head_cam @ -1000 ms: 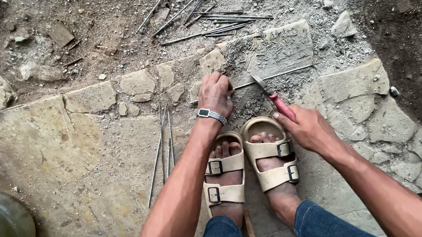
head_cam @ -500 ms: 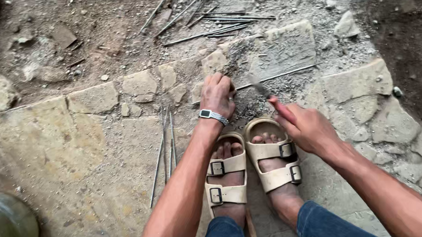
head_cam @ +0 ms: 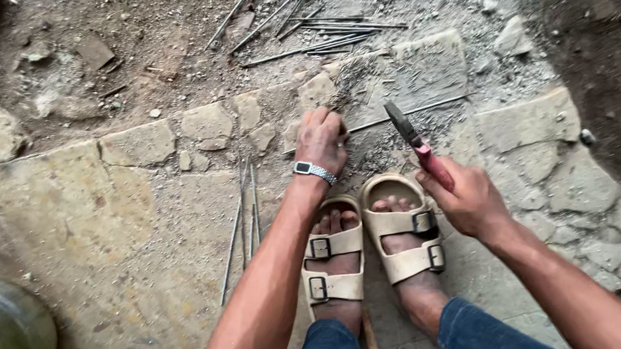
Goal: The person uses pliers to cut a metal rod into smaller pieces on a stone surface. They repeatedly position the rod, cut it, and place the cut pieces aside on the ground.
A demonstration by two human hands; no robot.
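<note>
The person squats on a cracked stone floor (head_cam: 119, 222), both feet in beige sandals (head_cam: 368, 251) w/ 2 buckles each. The left hand (head_cam: 321, 138) is down on the ground just in front of the left foot, fingers curled and pressed together on the near end of a thin metal rod (head_cam: 418, 110), which lies flat across a grey stone slab (head_cam: 424, 71) and runs toward upper right. The fingertips are hidden, so I cannot tell if they pinch the rod or only press it. A metal wristwatch (head_cam: 314, 171) is on this wrist.

The right hand (head_cam: 466, 200) is closed in a fist around the red handle of a knife (head_cam: 416, 143), approx above the right foot. The dark blade points up and left, tilted, its tip just above the rod and close to it; if it touches, I cannot tell. Grey dust and fine chips lie on the slab around that place.

Left of the feet, 3 or 4 more thin rods (head_cam: 243, 221) lie nearly parallel on the floor, well apart from both hands. Another bundle of rods (head_cam: 319, 36) is spread on the dirt beyond the slab. At bottom left corner a round metal vessel (head_cam: 13, 333) is partly in view.
</note>
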